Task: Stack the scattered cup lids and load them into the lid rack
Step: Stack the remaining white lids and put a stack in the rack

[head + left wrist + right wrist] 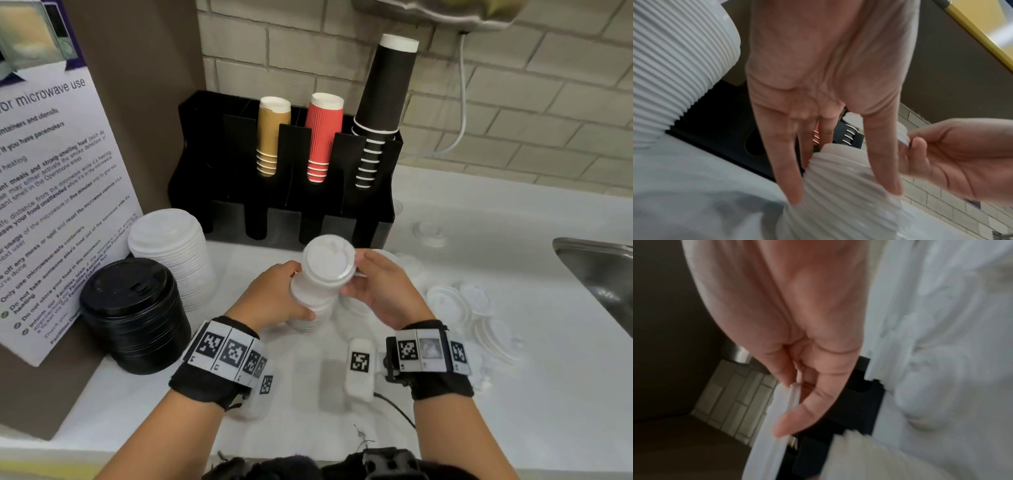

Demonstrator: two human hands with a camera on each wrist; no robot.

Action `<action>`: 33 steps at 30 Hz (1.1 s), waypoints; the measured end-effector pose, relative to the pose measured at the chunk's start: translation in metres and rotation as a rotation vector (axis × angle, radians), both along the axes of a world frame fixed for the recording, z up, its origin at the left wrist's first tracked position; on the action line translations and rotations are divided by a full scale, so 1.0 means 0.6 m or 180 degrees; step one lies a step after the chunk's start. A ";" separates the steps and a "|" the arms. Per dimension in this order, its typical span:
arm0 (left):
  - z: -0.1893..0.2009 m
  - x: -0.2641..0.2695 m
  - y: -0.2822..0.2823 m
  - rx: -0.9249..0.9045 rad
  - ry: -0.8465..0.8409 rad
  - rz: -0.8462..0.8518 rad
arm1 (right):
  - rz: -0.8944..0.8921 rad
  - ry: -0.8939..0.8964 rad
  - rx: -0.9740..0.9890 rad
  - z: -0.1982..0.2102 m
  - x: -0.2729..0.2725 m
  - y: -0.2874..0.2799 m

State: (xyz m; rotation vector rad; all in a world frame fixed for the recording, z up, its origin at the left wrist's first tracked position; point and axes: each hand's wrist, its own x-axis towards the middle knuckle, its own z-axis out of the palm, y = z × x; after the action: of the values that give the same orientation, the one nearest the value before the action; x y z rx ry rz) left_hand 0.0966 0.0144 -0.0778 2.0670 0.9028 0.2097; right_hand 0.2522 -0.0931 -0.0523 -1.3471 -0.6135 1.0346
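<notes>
At the counter's centre, the left hand (274,294) wraps a stack of white lids (317,291); the right hand (383,287) pinches the top lid's (328,260) rim. Press it down squarely. Lid rack (284,171) at twelve o'clock; loose lids (476,308) at three.

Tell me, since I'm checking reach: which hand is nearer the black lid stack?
Left. The left hand grips the white lid stack just right of the black lid stack; the right hand is farther right, beyond the white stack.
</notes>
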 end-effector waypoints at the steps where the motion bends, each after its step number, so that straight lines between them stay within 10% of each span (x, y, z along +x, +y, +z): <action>1: 0.001 0.002 -0.001 0.0099 0.0026 0.0022 | 0.0002 0.0052 -0.0104 -0.006 -0.004 0.000; 15: 0.000 0.008 -0.005 0.0067 -0.0306 0.0253 | 0.0453 -0.2770 -0.0695 -0.020 -0.027 0.002; 33: -0.012 -0.005 0.018 0.0076 -0.0522 -0.0107 | 0.0689 -0.3080 -0.0676 -0.023 -0.005 -0.008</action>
State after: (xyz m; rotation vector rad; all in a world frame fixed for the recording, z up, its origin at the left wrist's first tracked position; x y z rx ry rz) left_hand 0.0939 0.0252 -0.0853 2.0519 0.7685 0.3679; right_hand 0.2494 -0.0977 -0.0660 -1.9945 -1.4121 0.5626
